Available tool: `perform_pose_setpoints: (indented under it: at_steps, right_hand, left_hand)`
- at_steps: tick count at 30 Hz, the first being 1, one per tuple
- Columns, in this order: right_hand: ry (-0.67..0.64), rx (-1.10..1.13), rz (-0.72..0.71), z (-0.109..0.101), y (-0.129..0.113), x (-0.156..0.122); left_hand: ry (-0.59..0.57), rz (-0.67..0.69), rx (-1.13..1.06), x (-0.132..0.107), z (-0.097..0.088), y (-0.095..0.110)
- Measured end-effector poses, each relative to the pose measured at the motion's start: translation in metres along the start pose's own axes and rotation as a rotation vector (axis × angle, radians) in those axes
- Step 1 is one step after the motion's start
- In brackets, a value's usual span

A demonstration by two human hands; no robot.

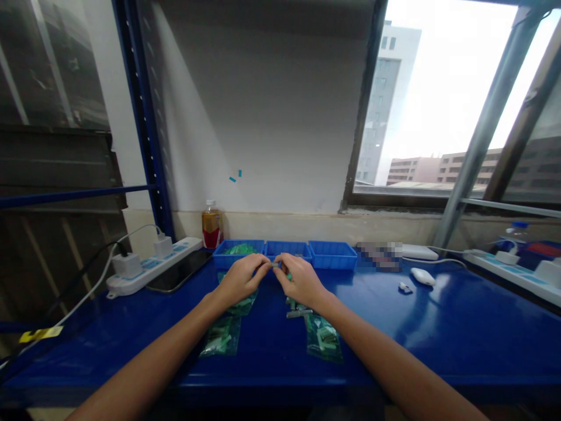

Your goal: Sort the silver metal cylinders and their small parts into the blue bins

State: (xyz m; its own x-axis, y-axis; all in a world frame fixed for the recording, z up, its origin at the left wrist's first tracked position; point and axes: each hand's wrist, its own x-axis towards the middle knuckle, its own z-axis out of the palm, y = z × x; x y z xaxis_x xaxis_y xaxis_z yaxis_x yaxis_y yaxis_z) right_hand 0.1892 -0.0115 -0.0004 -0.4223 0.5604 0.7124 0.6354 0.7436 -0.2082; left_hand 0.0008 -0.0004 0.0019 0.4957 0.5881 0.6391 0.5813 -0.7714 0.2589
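My left hand and my right hand meet over the middle of the blue table, fingertips pinched together. Between them they hold a small pale grey stick-like piece; its exact kind is too small to make out. A bit of green shows by my right fingers. Under and beside my right hand lie loose small pale pieces. Nearer the front edge are a green-tinted clear bag of small parts on the right and another such bag on the left. More bagging is partly hidden beneath my left hand.
Behind my hands stand a left blue bin with green pieces, a middle blue bin and a right blue bin. A drink bottle, power strip and phone are left; an earbud case is right.
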Motion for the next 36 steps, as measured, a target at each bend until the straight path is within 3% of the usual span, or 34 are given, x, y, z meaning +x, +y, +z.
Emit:
perform_pose_setpoints:
  at_steps: [36]
  right_hand:
    - [0.037, -0.005, 0.012, 0.0041, 0.0048, -0.0006]
  left_hand:
    - [0.037, 0.002, -0.018, -0.0003, 0.0009, 0.0020]
